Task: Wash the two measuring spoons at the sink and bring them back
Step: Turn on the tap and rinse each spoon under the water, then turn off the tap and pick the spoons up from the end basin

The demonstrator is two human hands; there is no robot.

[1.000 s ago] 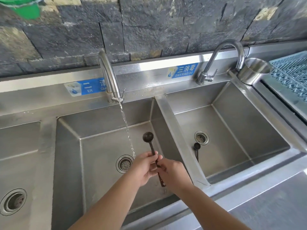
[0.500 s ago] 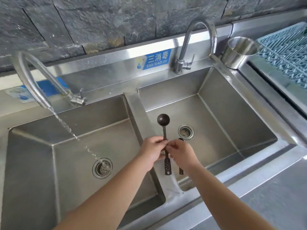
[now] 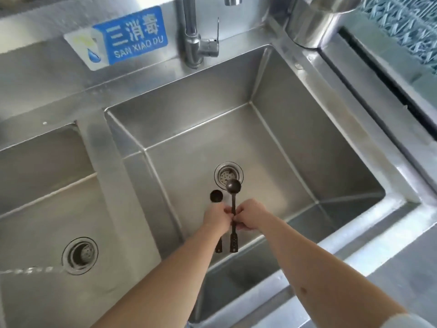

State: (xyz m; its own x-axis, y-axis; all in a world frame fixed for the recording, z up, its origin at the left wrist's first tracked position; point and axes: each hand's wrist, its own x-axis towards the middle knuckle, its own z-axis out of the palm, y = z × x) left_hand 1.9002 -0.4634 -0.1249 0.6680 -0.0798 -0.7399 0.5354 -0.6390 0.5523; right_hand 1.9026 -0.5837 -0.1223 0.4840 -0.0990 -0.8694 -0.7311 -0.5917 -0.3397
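Two dark measuring spoons are over the right sink basin. The larger spoon points its bowl away from me, just in front of the drain. My left hand and my right hand both pinch the middle of its handle, whose perforated end hangs below them. The smaller spoon lies just to its left. Its handle runs beneath my left hand and shows again near the wrist. Whether that hand touches it I cannot tell.
A tap stands behind the right basin, with a steel cup and a blue rack at the back right. In the left basin a thin water stream runs toward its drain. A blue sign is on the backsplash.
Both hands carried the larger spoon from the left basin, beside the running water, across the divider into the right basin. It now sits beside the smaller spoon.
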